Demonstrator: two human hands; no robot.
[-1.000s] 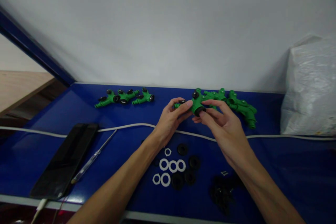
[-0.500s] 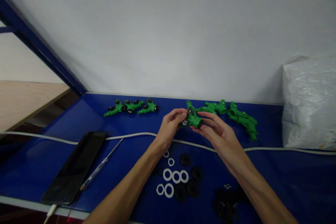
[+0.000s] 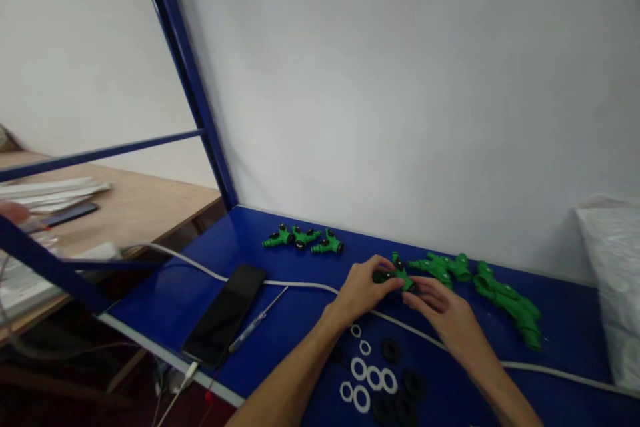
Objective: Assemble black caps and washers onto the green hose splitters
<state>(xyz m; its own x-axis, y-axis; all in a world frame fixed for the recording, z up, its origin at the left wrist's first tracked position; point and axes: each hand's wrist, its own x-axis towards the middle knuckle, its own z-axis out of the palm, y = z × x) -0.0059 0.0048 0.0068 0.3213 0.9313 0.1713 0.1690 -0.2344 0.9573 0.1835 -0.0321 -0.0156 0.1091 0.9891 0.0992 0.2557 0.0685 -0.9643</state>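
Both my hands hold one green plastic hose fitting (image 3: 399,275) with black knobs, low over the blue table (image 3: 280,320). My left hand (image 3: 363,290) grips its left end. My right hand (image 3: 443,313) pinches its right end with the fingertips. Just behind and to the right lie several more green fittings (image 3: 475,277). A row of three assembled green fittings (image 3: 303,240) lies further left by the wall. In front of my hands are white rings (image 3: 367,377) and black washers (image 3: 395,380).
A white cable (image 3: 295,283) runs across the table under my hands. A black phone (image 3: 225,313) and a thin screwdriver (image 3: 257,320) lie at the left. A white plastic bag (image 3: 613,273) stands at the right. A blue frame post (image 3: 190,80) and a wooden desk (image 3: 125,207) are on the left.
The head has turned up and left, so everything sits lower and further right in view. My hands have lowered the fitting closer to the table and turned it.
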